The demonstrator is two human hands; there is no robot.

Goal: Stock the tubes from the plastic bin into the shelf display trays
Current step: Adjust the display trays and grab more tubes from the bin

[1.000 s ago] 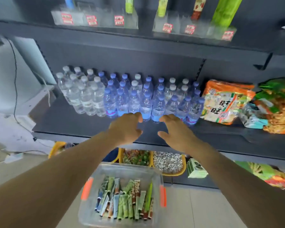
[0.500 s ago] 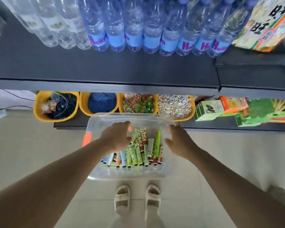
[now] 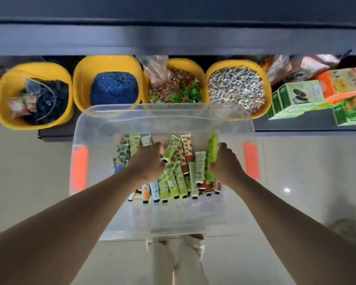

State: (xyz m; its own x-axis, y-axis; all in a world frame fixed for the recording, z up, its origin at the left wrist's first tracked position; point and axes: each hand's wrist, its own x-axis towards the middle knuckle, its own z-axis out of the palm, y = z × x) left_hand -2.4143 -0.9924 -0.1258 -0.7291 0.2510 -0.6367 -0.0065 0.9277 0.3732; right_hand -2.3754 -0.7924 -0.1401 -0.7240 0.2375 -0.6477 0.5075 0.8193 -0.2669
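Both grips (image 3: 190, 161) amid tubes (image 3: 174, 179)

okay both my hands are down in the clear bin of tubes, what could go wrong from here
1. The tubes lie overlapped and crisscrossed, so lifting one may drag its neighbours up and drop them.
2. The left hand hides the tubes beneath it, so it may pick blind.
3. The right hand is crowding the bright green tube and may crease it.

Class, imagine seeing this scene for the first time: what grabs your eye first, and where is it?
Two hands, the left hand and the right hand, reach into a clear plastic bin of colourful tubes at centre. Behind it, a row of yellow tubs sits on the low shelf.
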